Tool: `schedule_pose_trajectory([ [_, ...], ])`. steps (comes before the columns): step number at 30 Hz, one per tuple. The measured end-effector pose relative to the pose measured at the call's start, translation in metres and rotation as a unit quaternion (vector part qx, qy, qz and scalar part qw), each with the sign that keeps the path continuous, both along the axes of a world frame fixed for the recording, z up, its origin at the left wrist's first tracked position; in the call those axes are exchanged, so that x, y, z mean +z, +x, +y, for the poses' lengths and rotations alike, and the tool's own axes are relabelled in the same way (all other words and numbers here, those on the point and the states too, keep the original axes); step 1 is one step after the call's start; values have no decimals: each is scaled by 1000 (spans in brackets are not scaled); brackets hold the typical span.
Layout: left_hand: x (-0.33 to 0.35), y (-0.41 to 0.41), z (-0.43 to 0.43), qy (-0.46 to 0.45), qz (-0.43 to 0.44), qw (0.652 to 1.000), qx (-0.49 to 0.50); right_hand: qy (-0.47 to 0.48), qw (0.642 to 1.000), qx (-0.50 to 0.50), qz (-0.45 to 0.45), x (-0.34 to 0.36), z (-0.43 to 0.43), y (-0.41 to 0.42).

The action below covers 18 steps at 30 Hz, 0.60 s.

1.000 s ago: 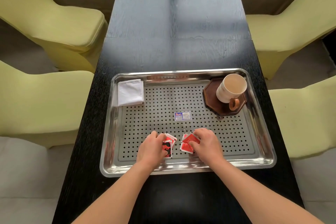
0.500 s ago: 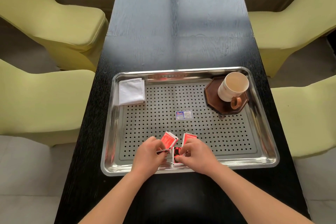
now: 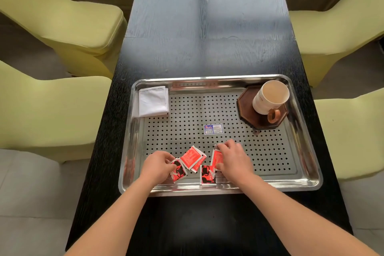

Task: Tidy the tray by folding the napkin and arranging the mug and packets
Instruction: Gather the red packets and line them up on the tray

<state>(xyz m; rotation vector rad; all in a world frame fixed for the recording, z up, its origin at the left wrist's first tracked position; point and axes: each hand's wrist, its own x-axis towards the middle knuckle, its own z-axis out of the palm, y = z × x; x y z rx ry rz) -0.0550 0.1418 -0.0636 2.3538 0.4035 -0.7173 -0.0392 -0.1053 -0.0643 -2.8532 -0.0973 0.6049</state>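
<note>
A perforated steel tray (image 3: 301, 174) lies on the black table. A folded white napkin (image 3: 153, 101) sits in its far left corner. In the far right corner a cream mug (image 3: 270, 97) with a brown handle stands on a dark octagonal coaster (image 3: 247, 114). Several red packets lie near the tray's front edge. My left hand (image 3: 158, 163) pinches the leftmost packet (image 3: 179, 171). Another packet (image 3: 192, 158) lies free beside it, and one (image 3: 207, 174) lies flat by the front rim. My right hand (image 3: 233, 159) presses its fingers on a packet (image 3: 216, 159) and partly covers it.
A small blue-and-white sticker (image 3: 213, 129) sits at the tray's centre. Yellow-green chairs (image 3: 62, 16) flank both sides of the narrow table (image 3: 207, 27), which stretches away beyond the tray.
The packets, held close together between both hands half a second ago, are now spread apart along the tray's front. My hands have moved apart, the right one slightly forward.
</note>
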Motion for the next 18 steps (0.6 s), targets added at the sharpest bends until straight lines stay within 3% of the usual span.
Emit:
schedule_pose_trajectory([
  [4,-5,-4,-6,46,-18,998,-48,-18,1000,-6,11,-2,-4,9],
  [7,-8,-9,-10,59,-36,996,-60,26,999,-43,18,1,-8,12],
  [10,-8,-11,-15,76,-54,992,-87,111,988,-99,-48,9,-16,8],
  [12,-8,-13,-16,89,-73,987,-108,123,987,-62,-81,13,-21,1],
  [15,-10,-15,-16,94,-83,986,-114,92,995,45,-5,15,-25,-13],
  [18,-10,-16,-15,78,-81,989,-96,108,985,71,113,19,-25,-14],
])
